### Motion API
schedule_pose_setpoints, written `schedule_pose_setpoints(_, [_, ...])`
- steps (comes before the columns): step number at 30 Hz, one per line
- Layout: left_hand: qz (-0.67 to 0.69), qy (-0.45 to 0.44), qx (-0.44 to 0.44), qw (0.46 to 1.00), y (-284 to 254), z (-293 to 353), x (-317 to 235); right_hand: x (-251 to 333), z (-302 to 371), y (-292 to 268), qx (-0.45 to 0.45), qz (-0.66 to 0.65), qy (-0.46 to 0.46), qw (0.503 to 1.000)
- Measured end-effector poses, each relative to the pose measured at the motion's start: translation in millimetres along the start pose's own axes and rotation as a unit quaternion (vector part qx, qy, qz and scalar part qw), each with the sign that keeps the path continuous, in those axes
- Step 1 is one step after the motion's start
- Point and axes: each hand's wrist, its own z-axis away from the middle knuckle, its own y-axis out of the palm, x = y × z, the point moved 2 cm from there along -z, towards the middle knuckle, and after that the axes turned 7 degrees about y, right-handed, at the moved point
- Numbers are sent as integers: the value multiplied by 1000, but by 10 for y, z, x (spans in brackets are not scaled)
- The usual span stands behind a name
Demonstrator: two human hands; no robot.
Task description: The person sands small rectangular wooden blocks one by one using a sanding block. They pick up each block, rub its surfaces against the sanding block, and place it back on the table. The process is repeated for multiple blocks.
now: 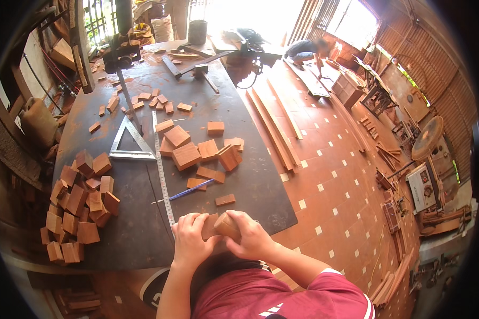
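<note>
At the near edge of the dark metal table [127, 228], my left hand [191, 240] is closed around a wooden block [210, 226]. My right hand [253, 236] grips a second wooden piece with a rounded end [228, 226], held against or close beside the first. Fingers hide part of both pieces. Just beyond my hands lie a small wooden block [225, 200] and a blue pen [190, 189]. A long steel ruler [162, 173] runs away from my left hand. Left of the ruler is a metal triangle square [134, 155].
Cut wooden blocks [77, 199] are heaped at the left; several more [186, 154] lie mid-table. A saw blade [125, 93] stands at the table's far left. Metal bar tools [201, 72] rest farther back. Long boards [274, 130] lie on the tiled floor, where another person [305, 50] crouches.
</note>
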Motion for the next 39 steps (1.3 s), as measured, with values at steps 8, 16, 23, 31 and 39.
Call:
schedule_pose_setpoints(8, [3, -20, 15, 1000, 16, 9, 15, -15, -120, 71, -17, 8, 10, 1000])
schedule_pose_setpoints(16, [1, -23, 9, 1000, 20, 15, 8, 1, -90, 90, -26, 5, 26, 999])
schedule_pose_setpoints(23, [0, -26, 7, 1000, 50, 31, 34, 14, -119, 125, -43, 22, 4, 999])
schedule_pose_setpoints(31, [2, -27, 5, 1000, 57, 35, 35, 11, -122, 129, -42, 29, -7, 999])
schedule_pose_setpoints(39, [1, -20, -1, 1000, 53, 34, 32, 13, -121, 133, -30, 17, 0, 999])
